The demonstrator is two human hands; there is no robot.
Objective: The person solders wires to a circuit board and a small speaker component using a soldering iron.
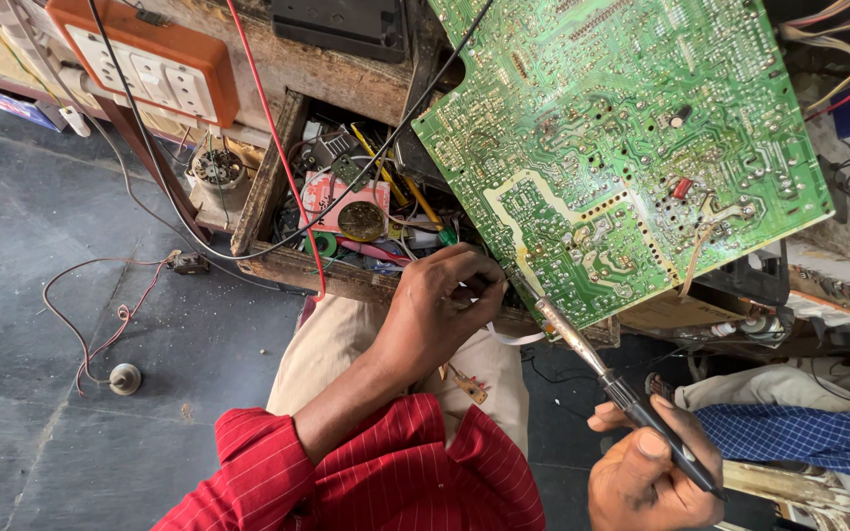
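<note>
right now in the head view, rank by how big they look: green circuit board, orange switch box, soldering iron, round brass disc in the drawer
1. green circuit board
2. orange switch box
3. soldering iron, long but thin and nearer the camera, so its rank against the box is unsure
4. round brass disc

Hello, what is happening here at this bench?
A person in a red striped shirt holds a soldering iron in the right hand, its tip at the lower edge of a green circuit board. The left hand pinches something small beside that edge. A wooden drawer of parts stands open.
</note>
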